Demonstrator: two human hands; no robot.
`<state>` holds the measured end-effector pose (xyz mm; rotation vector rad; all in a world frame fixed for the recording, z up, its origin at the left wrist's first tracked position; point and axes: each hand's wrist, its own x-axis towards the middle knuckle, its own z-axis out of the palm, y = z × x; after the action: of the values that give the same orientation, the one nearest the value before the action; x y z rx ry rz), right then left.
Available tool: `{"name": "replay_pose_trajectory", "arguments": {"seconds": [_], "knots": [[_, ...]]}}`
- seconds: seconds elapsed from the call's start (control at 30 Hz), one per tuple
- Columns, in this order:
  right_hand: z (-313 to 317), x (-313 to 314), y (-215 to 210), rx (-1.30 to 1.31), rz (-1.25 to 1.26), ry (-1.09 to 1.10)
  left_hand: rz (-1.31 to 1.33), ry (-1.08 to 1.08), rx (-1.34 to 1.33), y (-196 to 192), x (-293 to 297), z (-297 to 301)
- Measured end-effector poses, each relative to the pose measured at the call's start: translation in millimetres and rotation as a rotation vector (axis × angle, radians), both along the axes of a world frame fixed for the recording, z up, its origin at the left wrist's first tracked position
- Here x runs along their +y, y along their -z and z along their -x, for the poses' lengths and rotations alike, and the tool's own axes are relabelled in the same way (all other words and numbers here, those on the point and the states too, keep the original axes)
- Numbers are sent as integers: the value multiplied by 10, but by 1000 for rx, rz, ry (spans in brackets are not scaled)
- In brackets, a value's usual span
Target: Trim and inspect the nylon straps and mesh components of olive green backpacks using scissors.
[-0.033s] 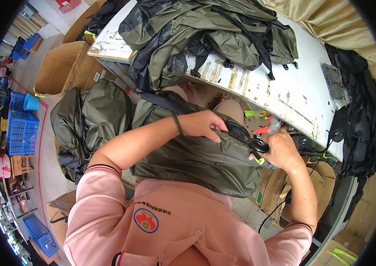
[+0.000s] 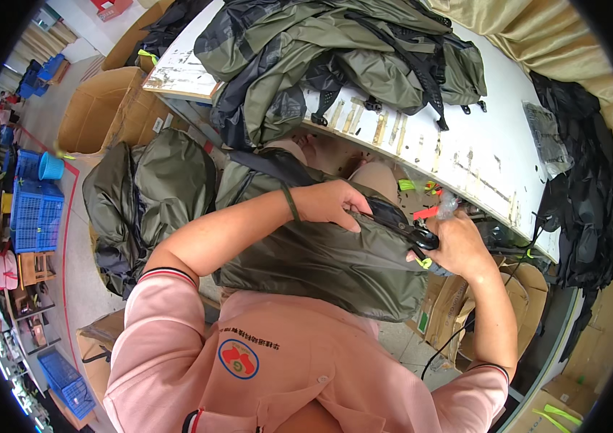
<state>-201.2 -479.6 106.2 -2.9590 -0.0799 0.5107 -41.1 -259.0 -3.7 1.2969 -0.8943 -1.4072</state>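
Observation:
An olive-green bag [image 2: 321, 270] of shiny, thin fabric lies across my lap. My left hand [image 2: 328, 204] rests on its upper edge, with thumb and fingers closed on the dark trim there. To the right, my right hand [image 2: 458, 244] is wrapped round a black-handled tool that looks like scissors [image 2: 424, 237]. The tool's dark, narrow front end points toward my left hand, along the bag's edge. A bright yellow-green tab [image 2: 423, 263] shows just below the right fingers. Where the tool's tip meets the fabric is too dark to make out.
A white, worn table [image 2: 451, 155] stands ahead, heaped with olive and black bags [image 2: 335, 50]. Another olive bag [image 2: 173, 173] lies at my left, near a cardboard box [image 2: 93, 112]. Open cartons [image 2: 523, 303] stand at right. Black fabric pieces [image 2: 584, 187] hang at the table's right end.

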Motion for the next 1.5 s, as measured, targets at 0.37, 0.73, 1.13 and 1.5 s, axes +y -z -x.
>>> {"name": "replay_pose_trajectory", "arguments": {"seconds": [0.37, 0.73, 1.13, 1.5], "knots": [[136, 218, 98, -155, -330, 257, 189, 14, -132, 321, -164, 169], [77, 187, 233, -320, -204, 27, 90, -34, -121, 274, -119, 147], [120, 143, 316, -203, -263, 108, 100, -23, -179, 307, -105, 189], [95, 132, 305, -187, -256, 94, 90, -15, -141, 341, -113, 156]]}}
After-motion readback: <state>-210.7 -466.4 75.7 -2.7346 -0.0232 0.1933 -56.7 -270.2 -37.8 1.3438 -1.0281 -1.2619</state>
